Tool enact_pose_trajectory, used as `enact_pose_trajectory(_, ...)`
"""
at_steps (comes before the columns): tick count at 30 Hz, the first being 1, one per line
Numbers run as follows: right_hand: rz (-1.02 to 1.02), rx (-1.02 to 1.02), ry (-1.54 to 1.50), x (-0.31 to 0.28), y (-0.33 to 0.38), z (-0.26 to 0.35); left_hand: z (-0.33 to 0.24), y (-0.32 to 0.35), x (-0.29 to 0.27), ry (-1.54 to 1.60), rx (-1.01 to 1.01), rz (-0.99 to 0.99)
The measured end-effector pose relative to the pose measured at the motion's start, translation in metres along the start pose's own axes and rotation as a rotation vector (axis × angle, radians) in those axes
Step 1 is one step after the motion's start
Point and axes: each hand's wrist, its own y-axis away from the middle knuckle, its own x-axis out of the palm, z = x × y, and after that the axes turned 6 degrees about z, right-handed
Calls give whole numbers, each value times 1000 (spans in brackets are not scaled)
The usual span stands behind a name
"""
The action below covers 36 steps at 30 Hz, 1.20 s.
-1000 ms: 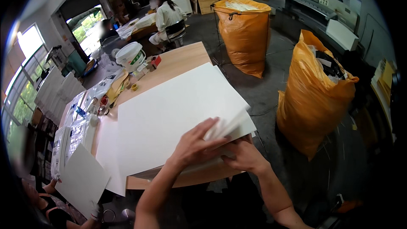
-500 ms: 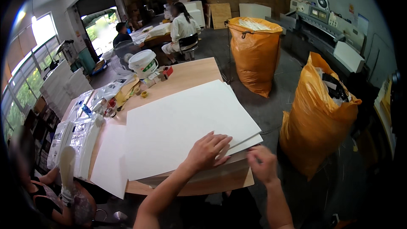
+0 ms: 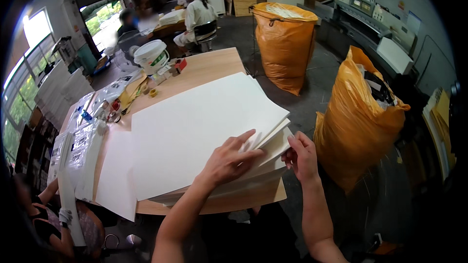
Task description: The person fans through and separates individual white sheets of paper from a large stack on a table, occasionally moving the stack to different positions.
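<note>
A stack of large white sheets (image 3: 195, 131) lies in front of me on a wooden table. Its upper sheets are raised at the near right corner. My left hand (image 3: 229, 160) is at their front edge, with the lifted sheets between its spread fingers. To the right, my right hand (image 3: 303, 153) has its thumb and fingers closed on the corner of a lower white sheet (image 3: 275, 150). Small gaps show between the raised layers. The tips of some right fingers are hidden behind that corner.
A loose white sheet (image 3: 117, 175) overhangs the front of the table (image 3: 214, 64). A white bucket (image 3: 152, 57), tape rolls and wrapped packs (image 3: 84, 148) stand left. Orange sacks (image 3: 360, 117) are on the floor at right. A gloved co-worker (image 3: 63, 214) is at lower left; others sit behind.
My right hand has moved up and taken hold of a sheet corner. My left hand has gone from lying on the top sheet to gripping the lifted edge. The view has shifted slightly.
</note>
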Motion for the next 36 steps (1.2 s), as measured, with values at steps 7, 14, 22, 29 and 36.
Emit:
enact_pose_trajectory(7, 0, 27, 9, 13, -4, 7, -4, -1, -4, 49, 6, -54)
enact_pose_trajectory(14, 62, 49, -82, 10, -8, 9, -6, -6, -5, 157, -30, -43)
enact_pose_trajectory(22, 73, -47, -98, 1, -4, 6, 0, -4, -4, 209, -44, -39)
enact_pose_trajectory(29, 12, 17, -27, 6, -8, 0, 5, -1, 3, 73, 9, 6)
enact_pose_trajectory(36, 41, 22, -145, 6, -11, -1, -14, -9, -7, 110, -59, 25)
